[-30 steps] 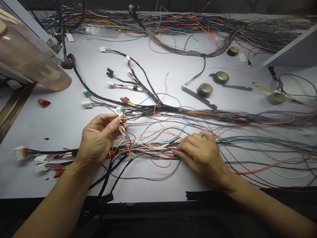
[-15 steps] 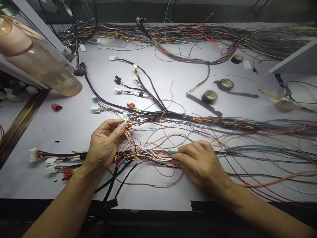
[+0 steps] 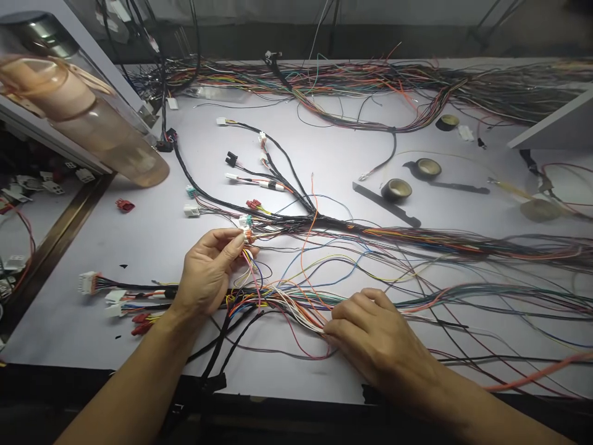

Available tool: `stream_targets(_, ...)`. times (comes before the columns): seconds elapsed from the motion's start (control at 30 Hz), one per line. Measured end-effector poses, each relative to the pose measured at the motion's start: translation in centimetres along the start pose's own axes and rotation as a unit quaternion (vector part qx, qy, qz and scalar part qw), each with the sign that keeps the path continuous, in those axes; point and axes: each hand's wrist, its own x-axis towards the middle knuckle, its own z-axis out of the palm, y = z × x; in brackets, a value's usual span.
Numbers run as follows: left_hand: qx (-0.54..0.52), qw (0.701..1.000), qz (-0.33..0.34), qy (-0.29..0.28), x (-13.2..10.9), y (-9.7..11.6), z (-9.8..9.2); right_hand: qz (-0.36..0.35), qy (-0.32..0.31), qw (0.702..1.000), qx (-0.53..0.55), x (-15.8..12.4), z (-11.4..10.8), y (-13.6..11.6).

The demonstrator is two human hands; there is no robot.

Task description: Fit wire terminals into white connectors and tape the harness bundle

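Between thumb and forefinger, my left hand (image 3: pixel 210 266) pinches a small white-and-orange connector (image 3: pixel 248 235), with coloured wires hanging below it. My right hand (image 3: pixel 370 330) is closed on several white and orange wires (image 3: pixel 299 312) of the nearer wire bundle. Left of that hand, the bundle fans out and passes behind my left wrist. Its far left end carries a white connector (image 3: pixel 87 283) and red connectors (image 3: pixel 142 324). Just behind my left fingertips runs a second, black-taped wire harness (image 3: pixel 338 224), whose branches end in white, black, red and teal connectors.
A clear bottle (image 3: pixel 115 139) leans at the left. Rolls of black tape (image 3: pixel 397 190) lie at the right, beside dark flat strips (image 3: pixel 447 183). A loose red connector (image 3: pixel 125 205) sits near the left edge. Many loose wires (image 3: pixel 352 80) stretch along the back.
My right hand has drawn the white and orange wires towards the table's front edge, spreading them from the bundle. My left hand keeps its pinch on the connector. The whole view has shifted slightly.
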Motion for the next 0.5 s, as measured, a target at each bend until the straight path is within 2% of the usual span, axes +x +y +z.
stream_targets(0.13, 0.003, 1.0, -0.001, -0.004, -0.3, 0.0, 0.0, 0.002, 0.038, 0.999, -0.017, 2.0, -1.0, 1.0)
stream_targets(0.23, 0.007, 1.0, -0.002, -0.009, -0.5, 0.0, 0.0, 0.008, 0.064, 0.995, -0.076, 3.6, -1.1, 2.1)
stream_targets(0.37, 0.005, 1.0, 0.0, -0.002, -0.7, 0.2, 0.1, -0.006, 0.027, 0.99, -0.138, 4.4, -0.2, 2.8)
stream_targets(0.5, -0.014, 0.999, 0.004, 0.036, -1.1, 0.2, -0.2, -0.026, 0.021, 0.99, -0.136, 3.5, 0.3, 2.3)
